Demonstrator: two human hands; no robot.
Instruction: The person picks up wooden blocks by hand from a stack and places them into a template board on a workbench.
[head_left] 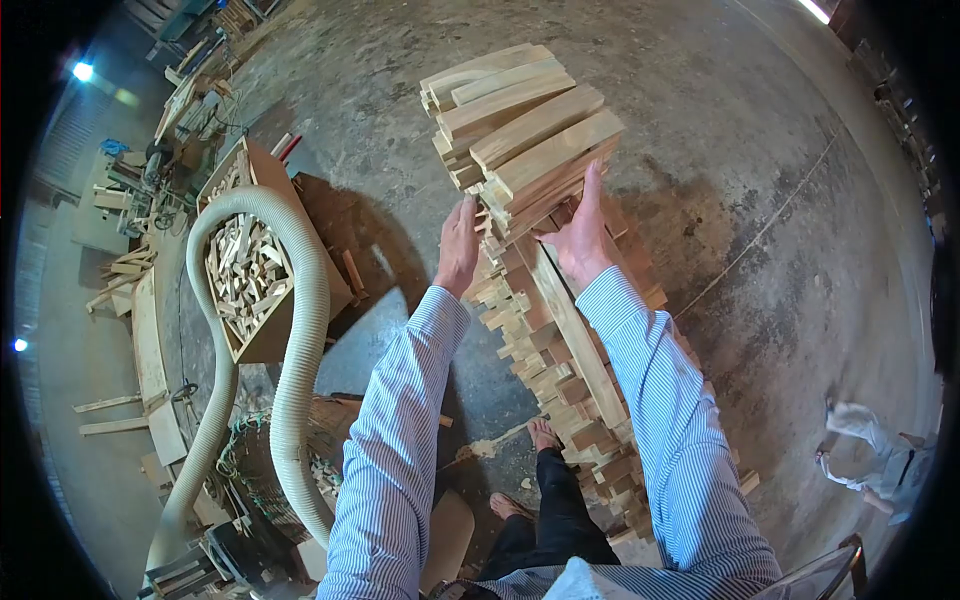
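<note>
A tall stack of wooden boards (pixel 530 125) stands in front of me, its upper pieces lying side by side in uneven layers. My left hand (pixel 458 245) is at the stack's near left corner, fingers stretched out against the board ends. On the other side, my right hand (pixel 583 238) has its thumb pointing up along the side of the upper boards and its fingers spread away from the thumb. Some fingertips are hidden against the wood. Below my hands, a long loose wooden strip (pixel 575 335) lies on a lower row of stacked wood pieces (pixel 555 375).
To the left stands a wooden bin (pixel 262 335) filled with offcuts (pixel 245 270), with a ribbed hose (pixel 305 300) looping over it. Machinery (pixel 235 560) sits at the lower left. Another person (pixel 885 465) is at the far right on the concrete floor (pixel 740 150).
</note>
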